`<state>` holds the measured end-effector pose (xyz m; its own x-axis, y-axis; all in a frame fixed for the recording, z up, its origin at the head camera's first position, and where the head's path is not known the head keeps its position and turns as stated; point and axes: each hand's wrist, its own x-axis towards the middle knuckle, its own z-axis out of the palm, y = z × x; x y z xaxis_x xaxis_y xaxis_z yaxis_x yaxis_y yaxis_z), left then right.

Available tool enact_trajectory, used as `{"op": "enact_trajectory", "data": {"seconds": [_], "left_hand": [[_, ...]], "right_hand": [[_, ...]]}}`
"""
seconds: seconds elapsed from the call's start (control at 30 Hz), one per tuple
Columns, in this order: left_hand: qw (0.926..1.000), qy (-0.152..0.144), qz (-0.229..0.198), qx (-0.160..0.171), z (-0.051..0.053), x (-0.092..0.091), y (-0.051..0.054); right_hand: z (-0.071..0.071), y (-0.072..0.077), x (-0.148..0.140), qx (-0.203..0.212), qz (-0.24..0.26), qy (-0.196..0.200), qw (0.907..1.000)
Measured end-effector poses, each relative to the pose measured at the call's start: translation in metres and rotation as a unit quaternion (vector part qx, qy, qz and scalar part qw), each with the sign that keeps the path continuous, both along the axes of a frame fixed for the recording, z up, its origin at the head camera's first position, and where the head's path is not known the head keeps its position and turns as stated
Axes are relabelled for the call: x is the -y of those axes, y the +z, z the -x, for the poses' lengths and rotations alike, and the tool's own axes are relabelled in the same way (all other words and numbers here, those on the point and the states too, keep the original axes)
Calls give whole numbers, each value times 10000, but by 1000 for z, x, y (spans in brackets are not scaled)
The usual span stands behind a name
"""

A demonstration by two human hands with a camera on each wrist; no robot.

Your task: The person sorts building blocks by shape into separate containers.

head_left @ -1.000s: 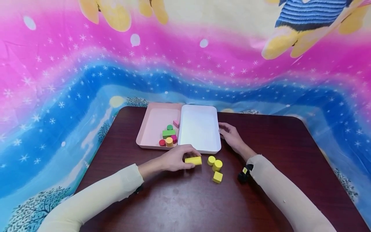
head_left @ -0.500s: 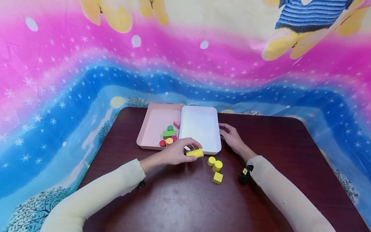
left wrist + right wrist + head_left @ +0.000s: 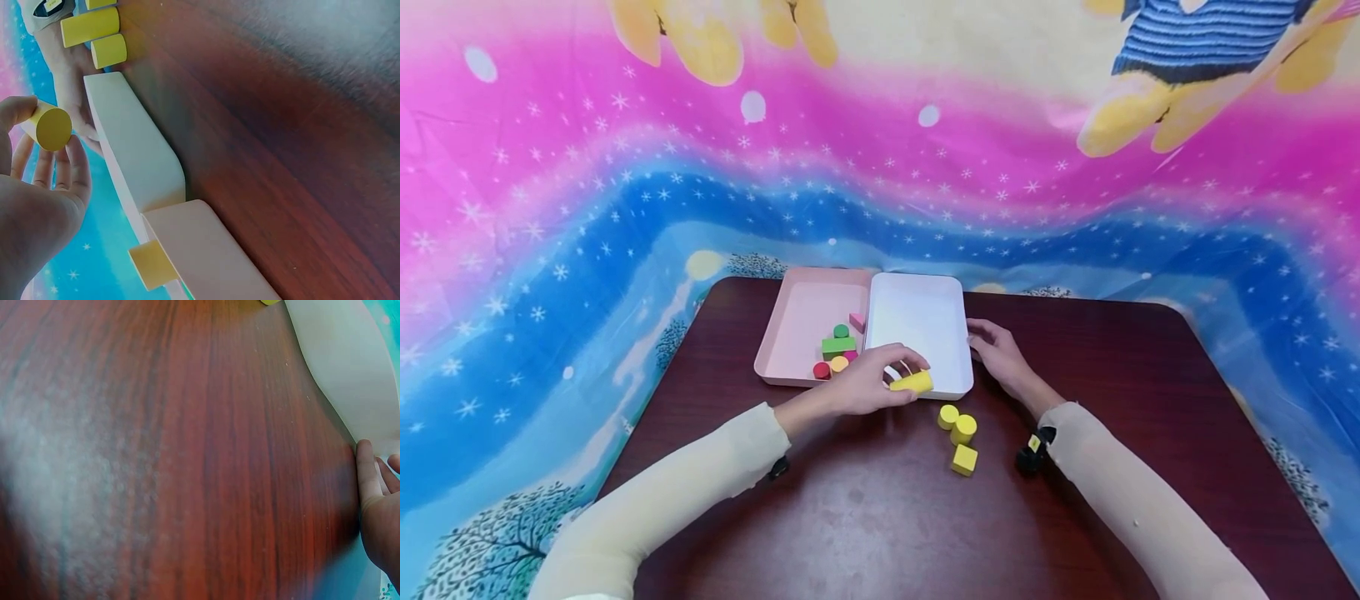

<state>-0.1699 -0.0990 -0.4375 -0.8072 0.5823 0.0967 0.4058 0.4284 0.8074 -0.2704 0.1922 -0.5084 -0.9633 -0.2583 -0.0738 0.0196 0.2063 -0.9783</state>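
Note:
My left hand (image 3: 867, 381) pinches a yellow cylinder block (image 3: 912, 382) between thumb and fingertips. In the head view the block hangs over the front rim of the white tray (image 3: 917, 321); the left wrist view shows its round end (image 3: 54, 129). On the tray's right side rests my right hand (image 3: 1002, 354), fingers against the outer wall, as the right wrist view also shows with the fingers (image 3: 367, 469) touching the tray. Two short yellow cylinders (image 3: 963, 429) and a yellow cube (image 3: 965, 460) stand on the table in front of the white tray.
Left of the white tray, and against it, lies a pink tray (image 3: 797, 333). It holds a green rectangular block (image 3: 838, 347), a green cylinder (image 3: 841, 331), a red cylinder (image 3: 822, 371), a pink triangular block (image 3: 857, 321) and others partly hidden by my left hand. A patterned cloth hangs behind the table (image 3: 880, 517).
My left hand has lifted the yellow cylinder and carried it forward and slightly right, from the tabletop to above the white tray's front edge. My right hand stays at the tray's side.

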Motion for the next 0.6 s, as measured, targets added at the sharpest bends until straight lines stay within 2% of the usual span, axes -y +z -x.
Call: {"op": "enact_trajectory", "data": {"seconds": [0.33, 0.6], "left_hand": [[9997, 1, 110, -221, 13, -8, 1], [9998, 90, 151, -134, 24, -19, 0]], "right_hand": [[-2, 1, 0, -1, -26, -2, 10000], [-1, -1, 0, -34, -1, -49, 10000]]}}
